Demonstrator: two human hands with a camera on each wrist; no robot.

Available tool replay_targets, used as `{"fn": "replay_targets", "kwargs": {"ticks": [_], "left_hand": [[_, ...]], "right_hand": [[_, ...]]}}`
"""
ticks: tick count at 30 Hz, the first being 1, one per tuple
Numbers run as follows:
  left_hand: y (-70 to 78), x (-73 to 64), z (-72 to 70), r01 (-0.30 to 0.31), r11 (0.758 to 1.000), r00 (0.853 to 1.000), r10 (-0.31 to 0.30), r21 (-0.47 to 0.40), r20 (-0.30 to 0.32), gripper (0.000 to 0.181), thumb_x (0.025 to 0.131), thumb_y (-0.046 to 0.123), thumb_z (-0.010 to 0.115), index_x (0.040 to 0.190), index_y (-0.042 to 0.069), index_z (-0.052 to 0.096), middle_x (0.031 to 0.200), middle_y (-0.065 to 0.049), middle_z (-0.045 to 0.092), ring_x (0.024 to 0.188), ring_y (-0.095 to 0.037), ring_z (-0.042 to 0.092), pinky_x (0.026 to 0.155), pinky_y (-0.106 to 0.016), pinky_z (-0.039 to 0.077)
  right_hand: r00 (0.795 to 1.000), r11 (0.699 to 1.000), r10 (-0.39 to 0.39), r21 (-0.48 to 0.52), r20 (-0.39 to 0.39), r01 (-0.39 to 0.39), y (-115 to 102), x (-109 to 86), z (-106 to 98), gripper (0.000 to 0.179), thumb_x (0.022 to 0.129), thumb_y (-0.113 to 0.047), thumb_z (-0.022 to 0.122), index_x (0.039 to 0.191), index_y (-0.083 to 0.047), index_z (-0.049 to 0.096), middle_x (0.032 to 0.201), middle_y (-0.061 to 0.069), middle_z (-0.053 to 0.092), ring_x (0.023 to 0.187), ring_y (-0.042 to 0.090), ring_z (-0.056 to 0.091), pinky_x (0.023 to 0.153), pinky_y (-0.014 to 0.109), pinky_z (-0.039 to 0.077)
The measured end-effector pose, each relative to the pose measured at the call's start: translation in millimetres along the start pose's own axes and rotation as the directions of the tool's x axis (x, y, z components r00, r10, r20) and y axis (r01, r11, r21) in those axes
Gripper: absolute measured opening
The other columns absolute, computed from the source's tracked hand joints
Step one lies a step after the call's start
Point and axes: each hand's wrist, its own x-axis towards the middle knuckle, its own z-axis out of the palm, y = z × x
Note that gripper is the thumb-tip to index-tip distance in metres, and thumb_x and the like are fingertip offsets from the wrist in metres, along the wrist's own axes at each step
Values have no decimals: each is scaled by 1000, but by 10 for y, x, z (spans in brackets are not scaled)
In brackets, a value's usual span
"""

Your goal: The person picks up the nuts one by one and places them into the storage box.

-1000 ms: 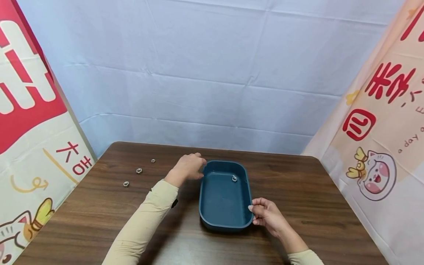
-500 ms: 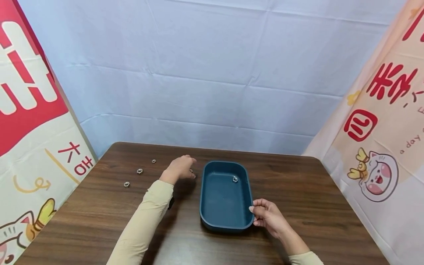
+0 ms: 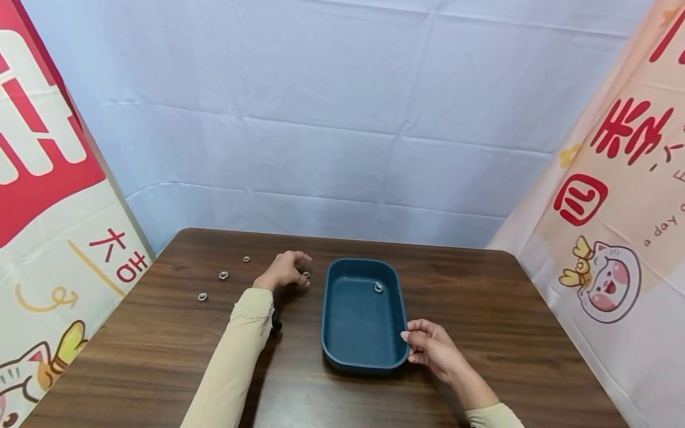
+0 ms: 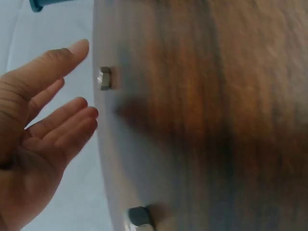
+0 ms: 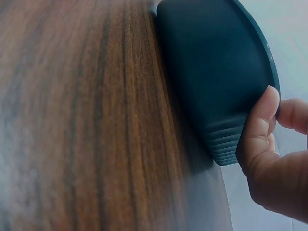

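My left hand (image 3: pixel 282 271) hovers near the table's back, left of a blue plastic tray (image 3: pixel 364 336), thumb and fingers spread apart. A small metal nut (image 3: pixel 306 274) shows by its fingertips; in the left wrist view this nut (image 4: pixel 104 78) lies just beyond the gap between thumb and fingers, untouched. My right hand (image 3: pixel 434 349) pinches the tray's right rim near its front corner. The right wrist view puts its thumb (image 5: pixel 265 108) against the tray wall (image 5: pixel 216 62). One nut (image 3: pixel 378 288) is inside the tray, toward the back right.
Three more nuts lie spread on the table's left part: a small one (image 3: pixel 246 258) at the back, one (image 3: pixel 223 276) in the middle, one (image 3: pixel 202 297) nearest. The brown wooden table (image 3: pixel 508 333) ends before a pale cloth backdrop (image 3: pixel 321 119). Printed cloths hang on both sides.
My left hand has moved left from the tray's left rim to the nut beside the tray, which has come into view by its fingertips. The right hand and tray have stayed put.
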Motion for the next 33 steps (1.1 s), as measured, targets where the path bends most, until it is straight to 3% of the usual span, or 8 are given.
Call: {"fn": "replay_targets", "kwargs": {"ticks": [9,16,33], "left_hand": [[-169,71,59,52,983,998,-56,-173,-15,59,67,3,83,122,2,59,112,-13,58,101,-27,56,84,-38,48],[-229,118,86,130,931,989,-147,-340,-24,54,68,-5,79,118,-2,60,105,-14,61,95,-25,57,82,-36,48],[-192,97,197,198,928,970,-231,-315,-72,42,65,-5,81,105,1,69,90,-8,64,83,-19,58,75,-32,49]], "right_hand": [[1000,1000,-7,0,-5,7,1,12,1,19,87,-2,58,98,1,43,71,5,52,51,11,52,52,23,49],[1000,1000,-15,-7,-9,15,1,16,6,20,87,-2,59,98,2,43,71,5,52,52,11,52,52,23,49],[1000,1000,6,-6,-2,-6,23,9,-15,17,88,-3,57,99,-1,43,71,4,52,53,12,53,52,24,49]]}}
